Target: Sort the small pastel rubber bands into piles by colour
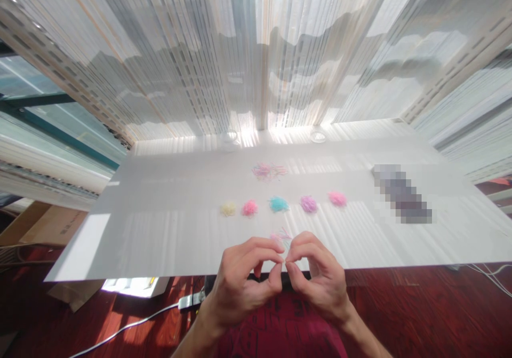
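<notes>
Here, left hand [235, 273] and right hand [328, 275] pinch a tiny piece [284, 261] near colored strands [283, 234].

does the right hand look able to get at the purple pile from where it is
Probably yes: the purple pile lies on the table just beyond the right hand, and nothing seems to stand between them, though that hand is close beside the left hand.

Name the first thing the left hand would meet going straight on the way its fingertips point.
Likely the right hand, close opposite the left hand; anything between them is too small to tell.
</notes>
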Demonstrator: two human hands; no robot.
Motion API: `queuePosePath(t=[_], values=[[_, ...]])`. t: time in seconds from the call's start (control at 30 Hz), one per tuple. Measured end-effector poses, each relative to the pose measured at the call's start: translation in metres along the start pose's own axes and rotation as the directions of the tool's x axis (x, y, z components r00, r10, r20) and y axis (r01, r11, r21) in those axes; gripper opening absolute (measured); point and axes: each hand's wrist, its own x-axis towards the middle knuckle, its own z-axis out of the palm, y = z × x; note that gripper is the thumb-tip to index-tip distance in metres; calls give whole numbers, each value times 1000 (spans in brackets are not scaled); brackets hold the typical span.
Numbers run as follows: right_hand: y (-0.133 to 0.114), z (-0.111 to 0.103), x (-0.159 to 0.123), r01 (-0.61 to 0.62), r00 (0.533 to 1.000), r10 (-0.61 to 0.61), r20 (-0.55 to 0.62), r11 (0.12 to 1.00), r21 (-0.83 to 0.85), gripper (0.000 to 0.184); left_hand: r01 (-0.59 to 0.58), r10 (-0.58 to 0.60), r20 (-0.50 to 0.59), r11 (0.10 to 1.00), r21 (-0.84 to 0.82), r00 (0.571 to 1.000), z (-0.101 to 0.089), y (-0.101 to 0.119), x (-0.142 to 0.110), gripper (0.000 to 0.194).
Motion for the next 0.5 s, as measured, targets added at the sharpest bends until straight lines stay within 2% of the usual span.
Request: queuePosePath(t=[0.13, 0.23, 0.33, 0.43, 0.5], values=[[-2, 2, 0, -85, 996, 86, -1, 986, 147, 8, 112, -110, 21, 981, -156, 994, 2, -1, -2, 22], [-2, 6, -2, -163, 986, 165, 17, 938, 305, 16, 203, -199, 45, 929, -308, 979, 3, 1, -1, 22], [0, 12, -5, -244, 969, 235, 77, 856, 456, 24, 249, -236, 86, 858, -450, 968, 6, 2, 2, 18], [2, 16, -9, -314, 948, 294, 124, 786, 532, 25, 266, -250, 99, 836, -481, 963, 10, 1, 2, 17], [2, 15, -9, -314, 948, 295, 118, 812, 492, 20, 266, -253, 87, 868, -420, 964, 10, -1, 2, 20]])
